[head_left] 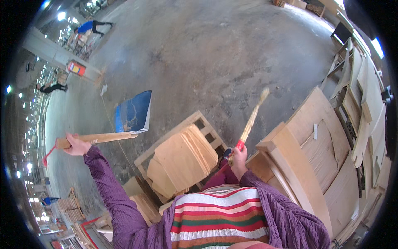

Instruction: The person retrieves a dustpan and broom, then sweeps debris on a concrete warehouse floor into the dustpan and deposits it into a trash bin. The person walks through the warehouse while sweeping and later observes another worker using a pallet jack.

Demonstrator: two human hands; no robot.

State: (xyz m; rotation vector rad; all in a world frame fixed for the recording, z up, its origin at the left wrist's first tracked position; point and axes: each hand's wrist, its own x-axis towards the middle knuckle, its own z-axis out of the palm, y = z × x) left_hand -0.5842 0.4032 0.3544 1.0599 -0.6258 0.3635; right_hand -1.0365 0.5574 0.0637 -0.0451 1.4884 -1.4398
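Gray floor (pixel 207 54), blue pan (pixel 139 111) and broom (pixel 251 121)

Gray floor spreads out past the wood stack (pixel 186 155). To hold both things well, I think I should grip tight but keep my wrists loose. I guess the long handle (pixel 99 137) lets the pan tip, so I should keep it level. I should also keep the broom off the wood stack, so it does not snag.

Left of the stack, my left hand (pixel 77 146) has its fingers curled round the handle, near the end with the red string (pixel 45 160). The pan is at the other end, past the stack's far left side and well apart from those fingers. Right of the stack, my right hand (pixel 238 159) has its fingers wrapped round the broom, just beside its red band (pixel 240 145). The broom reaches out beyond them, and its tip is blurry.
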